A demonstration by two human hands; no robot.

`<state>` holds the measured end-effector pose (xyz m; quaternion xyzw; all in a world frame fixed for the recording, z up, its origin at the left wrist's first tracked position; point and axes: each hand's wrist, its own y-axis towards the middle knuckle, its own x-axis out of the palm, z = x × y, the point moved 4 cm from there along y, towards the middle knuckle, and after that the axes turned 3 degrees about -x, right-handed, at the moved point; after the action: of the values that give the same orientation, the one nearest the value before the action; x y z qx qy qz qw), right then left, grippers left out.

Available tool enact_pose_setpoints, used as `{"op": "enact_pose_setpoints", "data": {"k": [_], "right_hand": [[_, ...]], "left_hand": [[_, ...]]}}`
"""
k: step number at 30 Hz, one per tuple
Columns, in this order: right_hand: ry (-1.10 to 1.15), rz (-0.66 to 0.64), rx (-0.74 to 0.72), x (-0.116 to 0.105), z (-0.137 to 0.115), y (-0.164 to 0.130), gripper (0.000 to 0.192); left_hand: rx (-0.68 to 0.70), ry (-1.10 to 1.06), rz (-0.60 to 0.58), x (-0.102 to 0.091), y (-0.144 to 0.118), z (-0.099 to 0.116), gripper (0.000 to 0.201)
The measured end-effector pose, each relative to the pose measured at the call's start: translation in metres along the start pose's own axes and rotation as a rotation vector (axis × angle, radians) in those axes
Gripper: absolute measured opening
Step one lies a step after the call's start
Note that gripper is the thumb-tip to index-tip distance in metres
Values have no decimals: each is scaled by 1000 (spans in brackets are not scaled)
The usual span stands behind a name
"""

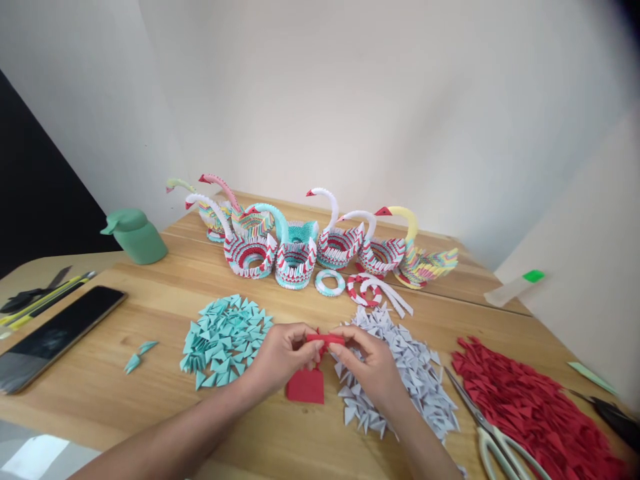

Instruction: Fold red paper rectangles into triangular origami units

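Carefully now: both hands, left point(280, 357) and right point(367, 363), pinch the red strip point(326, 340); keep edges aligned, crease firmly.

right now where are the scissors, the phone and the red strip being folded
scissors point(493, 437), head view, on the pivot where blades meet handles
phone point(55, 337), head view, middle of the dark screen
red strip point(327, 339), head view, on the bare part between both hands
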<state>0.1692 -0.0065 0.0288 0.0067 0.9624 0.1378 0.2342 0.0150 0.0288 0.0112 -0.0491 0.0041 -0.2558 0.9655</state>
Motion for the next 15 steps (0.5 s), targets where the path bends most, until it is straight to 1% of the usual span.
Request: {"op": "enact_pose_setpoints", "data": {"k": [3,9,12,15], "right_hand": [[-17,-26,10,1,-2,1,13],[-16,-7,48,3,-2,0,17],[39,-7,86,5,2,-2,18],[142,-2,138,8,6,-1,21]], "left_hand": [[2,30,-4,2,-1,1,24],[0,5,-12,4,-1,0,24],[-15,-58,-26,4,1,-3,25],[-28,-121,-33,3,3,-7,27]]}}
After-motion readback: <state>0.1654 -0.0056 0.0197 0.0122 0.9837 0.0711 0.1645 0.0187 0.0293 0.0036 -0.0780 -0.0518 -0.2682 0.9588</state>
